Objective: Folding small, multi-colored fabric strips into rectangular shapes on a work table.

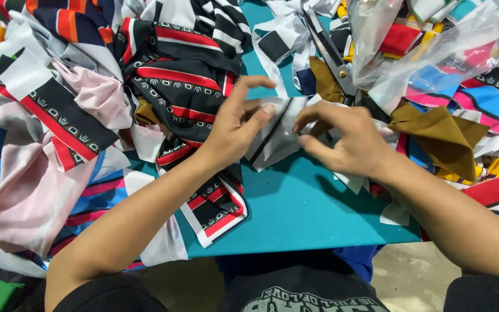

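White fabric scrap [278, 136] with a black stripe, pinched over the teal bench [307, 208].
Left hand [235, 130] and right hand [347, 138] both grip it; their fingers cover its edges, and scissors [330, 52] lie half-buried behind.

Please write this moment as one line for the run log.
left hand: pinches white fabric piece | right hand: pinches same piece | surface: teal table | nearby: scissors, fabric scraps

Head camera, looking steeply down.
It sits close above the teal counter [307, 214], facing its far side (near edge at bottom).
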